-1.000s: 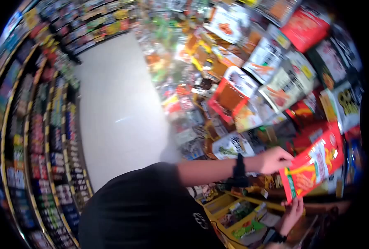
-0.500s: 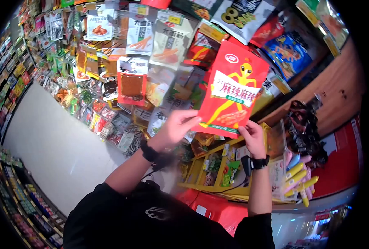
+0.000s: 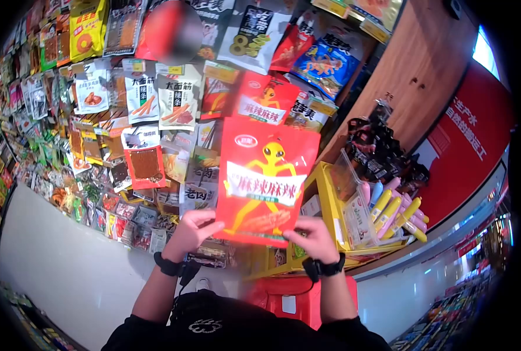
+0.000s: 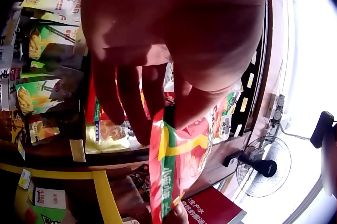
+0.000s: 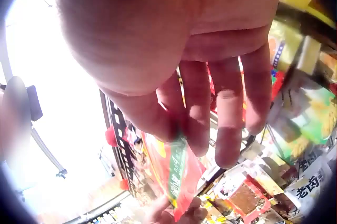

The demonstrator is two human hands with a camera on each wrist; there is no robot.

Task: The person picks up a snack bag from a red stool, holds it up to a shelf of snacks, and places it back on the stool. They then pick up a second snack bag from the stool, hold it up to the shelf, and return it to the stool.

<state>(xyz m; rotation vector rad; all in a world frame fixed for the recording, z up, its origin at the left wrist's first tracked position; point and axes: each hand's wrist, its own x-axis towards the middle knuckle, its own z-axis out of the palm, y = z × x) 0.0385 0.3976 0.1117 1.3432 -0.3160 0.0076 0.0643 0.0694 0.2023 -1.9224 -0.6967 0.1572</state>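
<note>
A red snack bag (image 3: 266,181) with a yellow cartoon figure and white lettering band is held up, front facing the head camera. My left hand (image 3: 196,229) pinches its lower left corner between thumb and fingers. At the lower right corner, my right hand (image 3: 314,238) pinches the edge the same way. In the left wrist view, the bag (image 4: 181,163) shows edge-on below the thumb and fingers. The right wrist view has its green-striped bottom edge (image 5: 178,174) under the fingertips. Behind its top, a matching red bag (image 3: 263,96) hangs on the rack.
Hanging snack packets (image 3: 178,99) fill the rack ahead and left. A yellow bin (image 3: 331,205) and a clear tub of colourful tubes (image 3: 389,213) stand at right, beside a wooden post (image 3: 412,70). A red stool (image 3: 307,298) is close below me.
The view has swung right. The bag came from the right, tilted, to upright in front of me; my left hand stays at its left corner and my right hand at its right corner.
</note>
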